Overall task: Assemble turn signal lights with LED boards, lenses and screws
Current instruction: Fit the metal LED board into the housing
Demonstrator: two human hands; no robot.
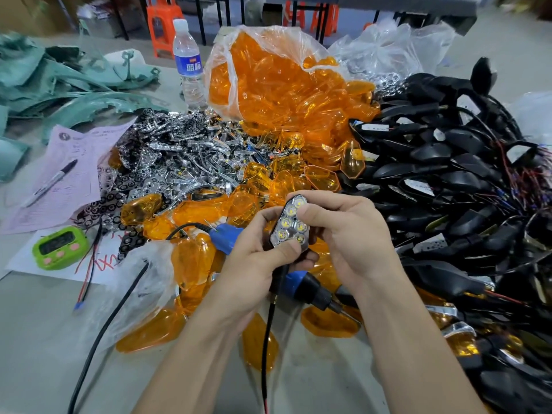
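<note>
My left hand (254,261) and my right hand (349,231) both grip one turn signal light (289,224), a black housing with a chrome reflector and several LED cells facing up. My left thumb lies along its lower edge and my right thumb presses its upper right edge. Its wire hangs down between my wrists. Under my hands lies a blue and black electric screwdriver (307,289), with a second blue tool (224,237) to the left. Loose orange lenses (191,264) surround my hands. Chrome reflectors (185,162) are heaped behind them.
A torn bag of orange lenses (268,82) stands at the back centre. Black housings with wires (448,180) are piled on the right. On the left are a green timer (59,248), a pink sheet with a marker (50,182), a water bottle (187,64) and green scraps.
</note>
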